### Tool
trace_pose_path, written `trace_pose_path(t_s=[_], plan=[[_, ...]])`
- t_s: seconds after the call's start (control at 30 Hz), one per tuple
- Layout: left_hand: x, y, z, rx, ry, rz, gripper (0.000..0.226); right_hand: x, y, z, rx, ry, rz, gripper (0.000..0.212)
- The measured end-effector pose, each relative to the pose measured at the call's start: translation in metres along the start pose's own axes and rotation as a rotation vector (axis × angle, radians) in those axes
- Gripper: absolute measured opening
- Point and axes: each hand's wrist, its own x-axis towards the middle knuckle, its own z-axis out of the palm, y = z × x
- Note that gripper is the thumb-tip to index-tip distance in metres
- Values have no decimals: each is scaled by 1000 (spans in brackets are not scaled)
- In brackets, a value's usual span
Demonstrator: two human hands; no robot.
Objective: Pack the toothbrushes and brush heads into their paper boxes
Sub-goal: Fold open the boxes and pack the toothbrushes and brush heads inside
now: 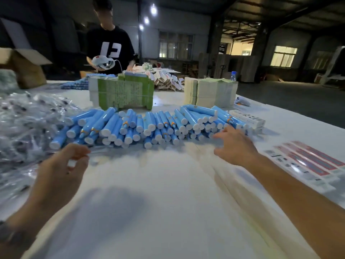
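2 hands: left hand (61, 165) perhaps pinching, right hand (234, 144) spread.

Smooth, satin-finished blue plastic toothbrush handles with white end caps (149, 124); crinkled, glossy clear plastic bags of brush heads (24, 124); matt green-and-white printed paper box blanks (123, 92); matt white table covering (149, 202); glossy red-and-white label strips (308, 163).

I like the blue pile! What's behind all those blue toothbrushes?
Behind the blue toothbrushes stands a green bundle of flat boxes and a pale stack. The pile hides the bottom of both.
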Motion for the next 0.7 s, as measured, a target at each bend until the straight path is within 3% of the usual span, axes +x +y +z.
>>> trace_pose_path(t_s=[0.1, 0.17, 0.3, 0.37, 0.47, 0.57, 0.7], plan=[[-1, 13, -5, -9, -25, -36, 33, -12, -111, 3, 401, 19, -310, 32], [1, 12, -9, 64, -59, -47, 26, -21, -178, 0, 629, 7, -447, 21], [8, 9, -24, 172, -90, -133, 19, -37, -275, 3, 985, -64, -492, 10], [11, 4, -38, 353, -97, -223, 24, -41, -300, 10, 1109, -114, -473, 10], [19, -5, -66, 681, -194, -502, 38, -41, -301, 21, 1161, -132, -488, 11], [22, -21, -94, 713, -122, -682, 47, -37, -293, 27, 1179, -125, -483, 20], [18, -40, -116, 725, -17, -782, 55, -34, -289, 30, 1186, -101, -462, 23]])
